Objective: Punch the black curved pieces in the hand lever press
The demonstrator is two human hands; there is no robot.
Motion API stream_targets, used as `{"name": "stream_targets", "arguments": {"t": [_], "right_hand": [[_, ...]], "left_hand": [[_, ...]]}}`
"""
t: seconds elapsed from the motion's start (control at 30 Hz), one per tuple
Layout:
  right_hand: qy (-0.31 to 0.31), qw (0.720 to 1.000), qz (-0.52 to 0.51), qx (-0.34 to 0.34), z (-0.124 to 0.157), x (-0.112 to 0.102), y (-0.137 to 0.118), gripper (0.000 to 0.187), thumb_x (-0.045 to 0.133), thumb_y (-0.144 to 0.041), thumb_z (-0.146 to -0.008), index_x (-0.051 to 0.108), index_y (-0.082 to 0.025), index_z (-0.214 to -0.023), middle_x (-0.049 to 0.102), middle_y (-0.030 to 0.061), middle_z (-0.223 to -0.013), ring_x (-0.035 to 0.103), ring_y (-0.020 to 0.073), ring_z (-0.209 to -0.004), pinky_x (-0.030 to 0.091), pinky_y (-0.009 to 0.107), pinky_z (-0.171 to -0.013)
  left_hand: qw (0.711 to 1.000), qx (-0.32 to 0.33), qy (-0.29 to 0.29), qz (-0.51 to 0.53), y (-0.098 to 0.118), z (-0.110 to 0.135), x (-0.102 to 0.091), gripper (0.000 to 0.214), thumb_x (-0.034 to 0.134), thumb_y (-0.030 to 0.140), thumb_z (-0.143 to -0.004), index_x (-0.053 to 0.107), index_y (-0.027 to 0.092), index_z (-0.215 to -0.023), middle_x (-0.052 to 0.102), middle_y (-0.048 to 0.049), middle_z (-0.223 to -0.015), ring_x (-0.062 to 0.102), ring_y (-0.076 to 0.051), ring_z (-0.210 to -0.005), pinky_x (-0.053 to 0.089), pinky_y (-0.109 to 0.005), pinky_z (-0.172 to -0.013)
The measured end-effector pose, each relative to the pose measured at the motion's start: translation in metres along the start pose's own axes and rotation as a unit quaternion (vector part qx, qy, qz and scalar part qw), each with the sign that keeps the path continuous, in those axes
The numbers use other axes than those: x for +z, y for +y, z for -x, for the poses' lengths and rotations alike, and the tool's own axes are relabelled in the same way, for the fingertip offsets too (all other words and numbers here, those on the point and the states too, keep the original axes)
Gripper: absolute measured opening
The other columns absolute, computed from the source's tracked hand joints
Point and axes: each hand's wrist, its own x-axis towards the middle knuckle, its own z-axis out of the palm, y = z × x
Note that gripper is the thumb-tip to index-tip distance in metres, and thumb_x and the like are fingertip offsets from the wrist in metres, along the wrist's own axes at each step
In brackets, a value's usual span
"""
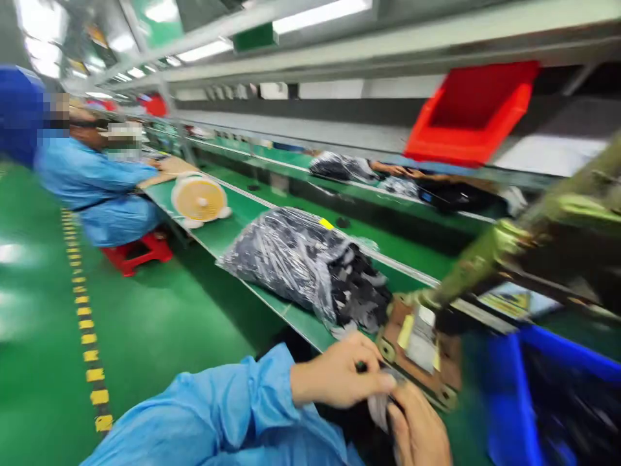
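Head view: the bare left hand and bare right hand pinch a small, blurred grey-and-black piece between them, beside the brown rectangular base of a green metal device. A clear plastic bag of black-and-grey pieces lies on the green worktable beyond.

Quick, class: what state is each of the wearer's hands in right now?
Left hand: closed, pinching at a small grey piece.
Right hand: closed, holding the same piece; blur hides the exact grip.
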Motion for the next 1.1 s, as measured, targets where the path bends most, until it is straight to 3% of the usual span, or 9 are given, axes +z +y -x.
{"name": "stream_targets", "arguments": {"t": [0.13, 0.27, 0.47, 0.67, 0.77, 0.87, 0.93, 1.03, 1.1], "right_hand": [[-0.025, 0.999, -0.018, 0.014, -0.009, -0.002, -0.020, 0.015, 0.047, -0.025, -0.108, 0.061, -0.021, -0.104, 0.065, 0.0043, -0.082, 0.059, 0.0190, -0.074, 0.046, 0.033, -0.067], [-0.037, 0.998, -0.006, 0.049, -0.004, -0.003, -0.022, 0.018, 0.047, -0.030, -0.109, 0.058, -0.022, -0.097, 0.060, 0.0026, -0.081, 0.052, 0.0181, -0.074, 0.041, 0.033, -0.069], [-0.042, 0.997, -0.041, 0.048, -0.003, -0.009, -0.027, 0.020, 0.048, -0.028, -0.108, 0.058, -0.021, -0.093, 0.057, 0.0017, -0.080, 0.049, 0.0177, -0.075, 0.038, 0.035, -0.071], [-0.047, 0.998, 0.001, 0.030, -0.002, -0.012, -0.026, 0.021, 0.049, -0.022, -0.106, 0.057, -0.022, -0.087, 0.055, 0.0021, -0.077, 0.047, 0.0180, -0.073, 0.036, 0.036, -0.070], [-0.008, 0.999, -0.012, 0.035, -0.001, -0.015, -0.026, 0.014, 0.051, -0.020, -0.104, 0.063, -0.020, -0.098, 0.062, 0.0049, -0.083, 0.055, 0.0189, -0.078, 0.043, 0.036, -0.071], [0.037, 0.998, -0.031, 0.045, 0.001, -0.017, -0.025, 0.015, 0.053, -0.020, -0.103, 0.065, -0.020, -0.112, 0.065, 0.0060, -0.089, 0.062, 0.0206, -0.086, 0.055, 0.039, -0.082], [0.051, 0.997, -0.029, 0.046, 0.002, -0.017, -0.023, 0.014, 0.054, -0.020, -0.103, 0.064, -0.021, -0.112, 0.066, 0.0055, -0.088, 0.064, 0.0212, -0.088, 0.057, 0.042, -0.085], [0.051, 0.994, -0.007, 0.095, 0.006, -0.018, -0.018, 0.017, 0.055, -0.020, -0.103, 0.064, -0.021, -0.117, 0.069, 0.0063, -0.094, 0.066, 0.0210, -0.088, 0.057, 0.040, -0.080], [0.068, 0.985, 0.003, 0.159, 0.012, -0.021, -0.015, 0.025, 0.056, -0.020, -0.104, 0.062, -0.021, -0.128, 0.069, 0.0065, -0.098, 0.067, 0.0206, -0.089, 0.059, 0.039, -0.080]], "left_hand": [[0.999, -0.005, 0.001, -0.034, 0.012, 0.005, -0.010, 0.043, 0.072, 0.049, -0.099, 0.062, 0.018, -0.070, 0.062, -0.0099, -0.114, 0.061, -0.024, -0.116, 0.045, -0.039, -0.107], [0.999, -0.019, -0.028, -0.040, 0.013, 0.008, -0.009, 0.043, 0.067, 0.047, -0.103, 0.063, 0.018, -0.072, 0.061, -0.0106, -0.116, 0.057, -0.026, -0.129, 0.044, -0.041, -0.111], [0.997, 0.001, -0.031, -0.066, 0.014, 0.013, -0.002, 0.043, 0.064, 0.046, -0.105, 0.058, 0.019, -0.072, 0.062, -0.0106, -0.115, 0.058, -0.026, -0.126, 0.048, -0.041, -0.109], [0.980, 0.087, -0.015, -0.178, 0.025, 0.009, 0.007, 0.038, 0.062, 0.032, -0.104, 0.052, 0.021, -0.069, 0.067, -0.0104, -0.116, 0.055, -0.028, -0.134, 0.042, -0.046, -0.118], [0.990, 0.066, -0.025, -0.120, 0.022, 0.003, 0.010, 0.037, 0.064, 0.037, -0.104, 0.055, 0.021, -0.073, 0.065, -0.0104, -0.118, 0.056, -0.027, -0.132, 0.044, -0.045, -0.115], [0.999, -0.017, 0.004, 0.036, 0.012, 0.000, 0.013, 0.035, 0.077, 0.051, -0.096, 0.060, 0.021, -0.094, 0.064, -0.0091, -0.120, 0.064, -0.023, -0.116, 0.053, -0.038, -0.102], [0.986, -0.106, -0.031, 0.124, 0.005, -0.001, 0.014, 0.047, 0.080, 0.061, -0.090, 0.058, 0.021, -0.102, 0.066, -0.0047, -0.103, 0.067, -0.017, -0.090, 0.057, -0.030, -0.082], [0.959, -0.205, -0.120, 0.156, -0.001, -0.011, 0.009, 0.055, 0.075, 0.071, -0.090, 0.061, 0.018, -0.095, 0.060, 0.0021, -0.073, 0.056, -0.011, -0.058, 0.048, -0.023, -0.052], [0.963, -0.211, -0.090, 0.141, -0.005, -0.030, 0.001, 0.057, 0.076, 0.073, -0.088, 0.062, 0.017, -0.090, 0.060, 0.0021, -0.068, 0.054, -0.011, -0.053, 0.044, -0.022, -0.045]]}}
